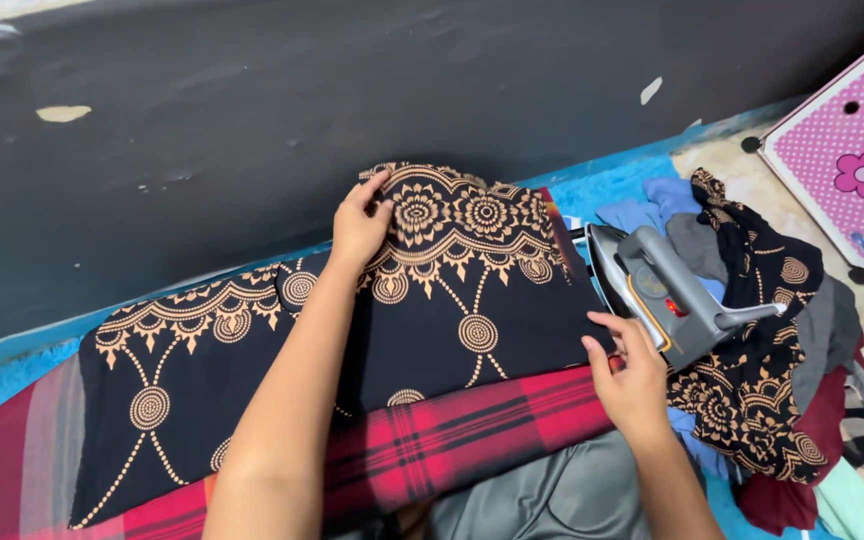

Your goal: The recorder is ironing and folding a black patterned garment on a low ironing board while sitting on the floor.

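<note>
The black cloth with tan ornaments [402,330] lies flat on a red checked blanket [472,435], just in front of the dark wall [252,110]. The left hand [360,225] rests on its far edge, fingers curled over the fold; whether they pinch it, I cannot tell. The right hand [630,380] presses the near right corner of the cloth with open fingers and holds nothing. Just beside it a grey iron [662,290] stands on its heel and hides part of a pile of clothes [772,400], which is cut by the frame below. At the right edge a pink dotted board with a cartoon cat [852,150] is only partly visible.
</note>
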